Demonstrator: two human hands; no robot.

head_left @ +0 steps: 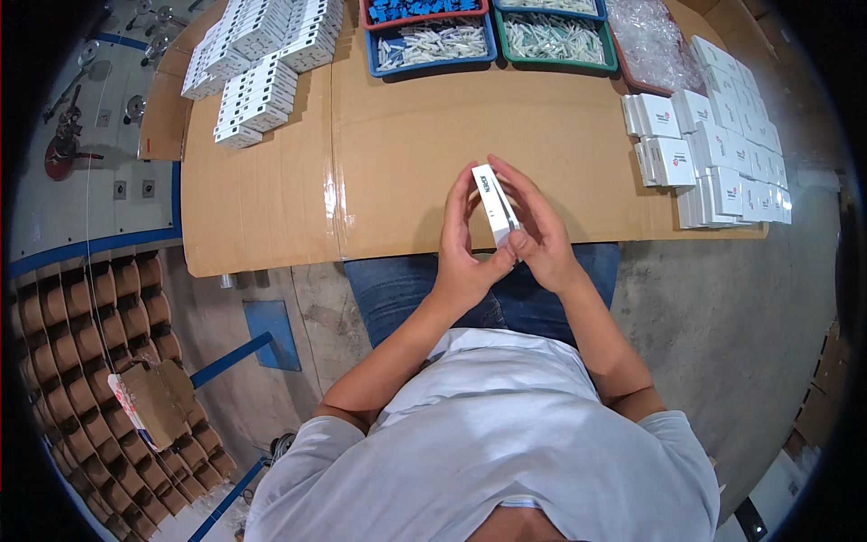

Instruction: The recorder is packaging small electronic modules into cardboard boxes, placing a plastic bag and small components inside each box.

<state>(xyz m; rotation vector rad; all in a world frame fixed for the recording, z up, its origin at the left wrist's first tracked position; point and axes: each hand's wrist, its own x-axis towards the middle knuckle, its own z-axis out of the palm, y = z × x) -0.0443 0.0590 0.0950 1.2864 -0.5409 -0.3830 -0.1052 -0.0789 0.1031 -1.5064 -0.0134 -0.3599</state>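
Observation:
Between my two hands, over the near edge of the cardboard-covered table (452, 126), is a small white box (492, 204) with dark print on one face. A dark gap runs along its right side, where a flap seems to stand slightly apart. My left hand (462, 237) grips the box from the left, fingers along its far end and thumb at its near end. From the right, my right hand (545, 237) closes round it, with the thumb pressed on the near corner. The undersides of the box and some fingertips are hidden.
Stacks of white boxes (257, 90) stand at the far left. More white boxes (736, 163) are piled at the right. At the back are blue (492, 59) and green trays (617, 63) of small white pieces, and clear plastic bags (652, 45). A cardboard divider grid (99, 325) lies lower left.

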